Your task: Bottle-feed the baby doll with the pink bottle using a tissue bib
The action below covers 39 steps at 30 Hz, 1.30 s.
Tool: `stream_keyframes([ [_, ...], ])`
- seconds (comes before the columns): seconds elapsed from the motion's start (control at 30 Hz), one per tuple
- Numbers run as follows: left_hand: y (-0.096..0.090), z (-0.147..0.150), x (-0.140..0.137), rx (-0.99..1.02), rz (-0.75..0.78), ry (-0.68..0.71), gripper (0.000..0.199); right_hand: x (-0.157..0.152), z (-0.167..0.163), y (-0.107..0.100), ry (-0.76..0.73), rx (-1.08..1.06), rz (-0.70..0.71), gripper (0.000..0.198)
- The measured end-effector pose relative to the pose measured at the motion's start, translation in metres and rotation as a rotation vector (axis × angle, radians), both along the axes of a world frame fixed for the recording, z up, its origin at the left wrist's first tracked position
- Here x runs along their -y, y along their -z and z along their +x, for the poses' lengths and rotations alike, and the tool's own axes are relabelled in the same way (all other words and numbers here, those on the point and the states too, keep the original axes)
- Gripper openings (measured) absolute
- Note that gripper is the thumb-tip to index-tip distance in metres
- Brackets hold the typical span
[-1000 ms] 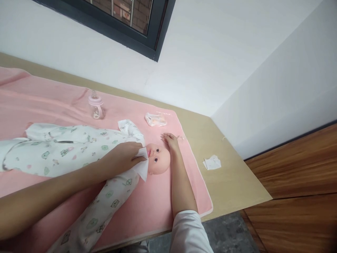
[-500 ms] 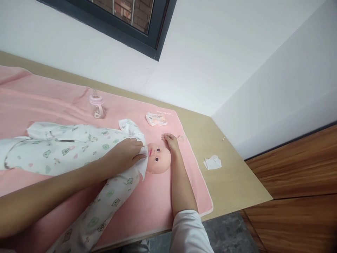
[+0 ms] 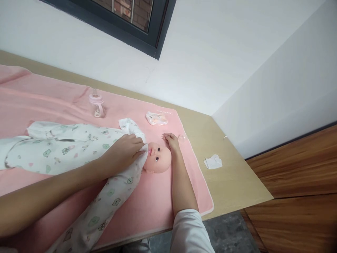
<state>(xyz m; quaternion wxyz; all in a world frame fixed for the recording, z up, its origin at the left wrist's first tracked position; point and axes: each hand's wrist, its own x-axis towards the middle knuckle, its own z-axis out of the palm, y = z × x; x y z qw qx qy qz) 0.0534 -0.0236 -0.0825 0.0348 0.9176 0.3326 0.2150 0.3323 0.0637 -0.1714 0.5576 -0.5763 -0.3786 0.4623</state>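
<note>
A baby doll in white patterned clothes lies on its back on a pink mat, its bald head toward the right. My left hand reaches across the doll's chest and pinches a white wipe at its chin, just below the mouth. The wipe covers the doll's neck. Beyond the crown of the head, my right hand rests on the mat with its fingers stretched out, and the forearm lies along the top of the head.
A feeding bottle with a pink collar stands behind the doll. A small plastic packet lies near the mat's far corner, with a small clear item closer. A crumpled white tissue is on the wooden table. The wall borders the back.
My left hand has shifted the wipe slightly; its hanging corner below the doll's chin no longer shows. My right hand stays by the head.
</note>
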Motion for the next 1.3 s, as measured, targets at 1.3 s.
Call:
stream_keyframes([
  [1.3, 0.0043, -0.0038, -0.0063, 0.070, 0.185, 0.001, 0.044, 0.0001, 0.0003, 0.0011, -0.032, 0.042, 0.002, 0.006],
])
